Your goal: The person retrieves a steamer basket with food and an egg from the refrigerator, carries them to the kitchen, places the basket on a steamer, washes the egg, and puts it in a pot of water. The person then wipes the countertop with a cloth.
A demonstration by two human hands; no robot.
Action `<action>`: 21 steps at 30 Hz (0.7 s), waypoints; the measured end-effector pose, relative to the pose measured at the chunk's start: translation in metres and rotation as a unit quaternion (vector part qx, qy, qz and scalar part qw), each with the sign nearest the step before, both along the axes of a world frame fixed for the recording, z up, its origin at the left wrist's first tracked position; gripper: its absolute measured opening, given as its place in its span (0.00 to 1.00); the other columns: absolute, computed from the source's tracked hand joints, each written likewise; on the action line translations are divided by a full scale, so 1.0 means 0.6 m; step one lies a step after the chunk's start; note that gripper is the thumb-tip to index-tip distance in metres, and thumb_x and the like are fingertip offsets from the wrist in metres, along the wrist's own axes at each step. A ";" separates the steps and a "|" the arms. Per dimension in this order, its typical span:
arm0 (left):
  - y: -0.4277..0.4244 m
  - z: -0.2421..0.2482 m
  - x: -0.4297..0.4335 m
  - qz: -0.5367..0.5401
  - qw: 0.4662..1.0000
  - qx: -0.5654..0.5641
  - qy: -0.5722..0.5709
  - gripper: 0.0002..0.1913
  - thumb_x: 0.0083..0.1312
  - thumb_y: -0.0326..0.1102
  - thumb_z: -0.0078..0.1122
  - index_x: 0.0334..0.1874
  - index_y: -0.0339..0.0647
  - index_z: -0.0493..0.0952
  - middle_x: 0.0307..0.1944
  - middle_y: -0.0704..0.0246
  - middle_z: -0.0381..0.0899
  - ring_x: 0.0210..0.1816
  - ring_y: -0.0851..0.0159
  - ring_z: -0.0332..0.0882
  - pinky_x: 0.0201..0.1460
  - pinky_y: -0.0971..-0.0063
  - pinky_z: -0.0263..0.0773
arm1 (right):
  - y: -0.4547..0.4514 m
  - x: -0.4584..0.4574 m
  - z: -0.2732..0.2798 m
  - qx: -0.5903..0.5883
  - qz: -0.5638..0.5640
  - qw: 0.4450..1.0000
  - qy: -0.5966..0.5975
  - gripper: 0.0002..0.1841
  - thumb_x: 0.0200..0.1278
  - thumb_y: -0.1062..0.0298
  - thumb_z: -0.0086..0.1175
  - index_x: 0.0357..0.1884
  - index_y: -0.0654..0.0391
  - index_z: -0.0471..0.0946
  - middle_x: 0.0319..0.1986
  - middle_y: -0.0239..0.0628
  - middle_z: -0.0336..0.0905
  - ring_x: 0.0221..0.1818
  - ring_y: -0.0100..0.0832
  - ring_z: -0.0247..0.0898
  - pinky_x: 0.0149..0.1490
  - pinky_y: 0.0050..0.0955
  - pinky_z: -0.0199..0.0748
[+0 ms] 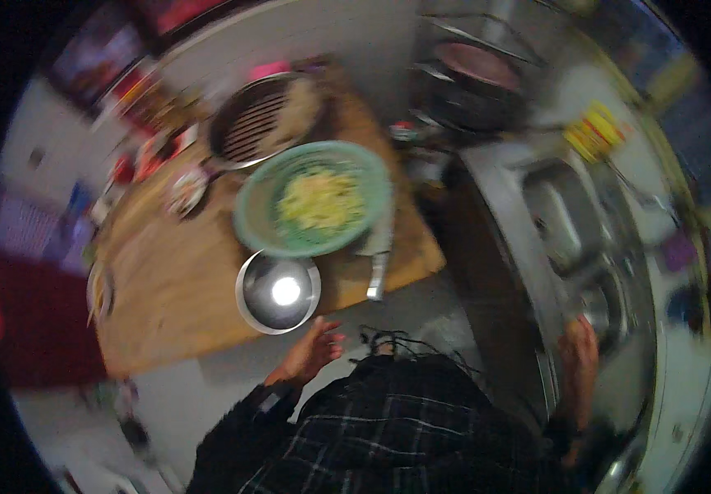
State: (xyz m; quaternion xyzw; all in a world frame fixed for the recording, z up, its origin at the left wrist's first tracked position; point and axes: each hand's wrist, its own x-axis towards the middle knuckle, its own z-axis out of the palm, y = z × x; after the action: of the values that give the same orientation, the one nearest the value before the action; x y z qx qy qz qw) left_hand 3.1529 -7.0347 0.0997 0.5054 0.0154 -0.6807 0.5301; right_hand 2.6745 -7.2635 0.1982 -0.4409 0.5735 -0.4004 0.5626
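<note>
My left hand [315,349] is held out low before the table's front edge, fingers apart and holding nothing. Just beyond it, a shiny steel bowl [263,302] stands near that edge, its inside reflecting a bright light. Touching or overlapping the bowl's far side is a green plastic colander [247,216] with shredded pale yellow-green vegetable [321,200] in it. To its right lies a cleaver-like knife [378,278], handle towards me. Off to the right, my right hand [578,343] is over the near part of the steel sink [559,216]; blur hides whether its curled fingers hold anything.
On the wooden table [170,321] also stand a round pan with a ridged rack [247,123] and a small dish [185,191]. A dark pot with a reddish top [476,65] is at the back. Yellow packaging [596,133] lies behind the sink.
</note>
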 end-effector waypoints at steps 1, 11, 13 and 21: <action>-0.008 0.001 -0.009 0.010 1.000 0.004 0.006 0.32 0.71 0.62 0.51 0.67 0.43 0.67 0.46 0.66 0.76 0.41 0.66 0.75 0.49 0.71 0.73 | 0.004 -0.006 -0.002 -0.028 0.002 0.998 0.048 0.26 0.72 0.59 0.55 0.68 0.52 0.67 0.55 0.36 0.72 0.48 0.30 0.74 0.52 0.28 0.76; -0.113 0.006 -0.162 -0.123 0.991 -0.022 -0.052 0.22 0.71 0.49 0.58 0.62 0.45 0.72 0.39 0.73 0.77 0.41 0.69 0.74 0.48 0.75 0.70 | 0.154 -0.176 -0.011 -0.016 -0.102 0.981 -0.166 0.23 0.69 0.64 0.57 0.64 0.55 0.71 0.50 0.40 0.76 0.44 0.29 0.76 0.50 0.28 0.78; -0.140 0.003 -0.216 -0.180 0.979 -0.031 -0.089 0.22 0.71 0.48 0.58 0.62 0.46 0.72 0.40 0.73 0.76 0.42 0.69 0.74 0.49 0.74 0.70 | 0.212 -0.224 -0.030 -0.022 -0.121 0.979 -0.165 0.23 0.68 0.64 0.57 0.64 0.55 0.72 0.50 0.40 0.76 0.45 0.28 0.76 0.51 0.28 0.78; -0.209 0.031 -0.480 -0.390 0.907 -0.071 -0.140 0.24 0.72 0.44 0.57 0.67 0.44 0.68 0.54 0.66 0.72 0.55 0.61 0.72 0.63 0.64 0.70 | 0.488 -0.368 -0.072 -0.046 -0.244 0.964 -0.095 0.24 0.68 0.66 0.56 0.65 0.55 0.71 0.50 0.38 0.77 0.48 0.29 0.75 0.52 0.31 0.78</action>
State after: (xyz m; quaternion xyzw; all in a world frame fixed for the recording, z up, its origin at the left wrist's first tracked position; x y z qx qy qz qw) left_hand 2.8648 -7.1604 0.1182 0.5222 -0.3054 -0.7549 0.2532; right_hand 2.4534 -6.9705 0.1551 -0.2734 0.5882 -0.5914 0.4790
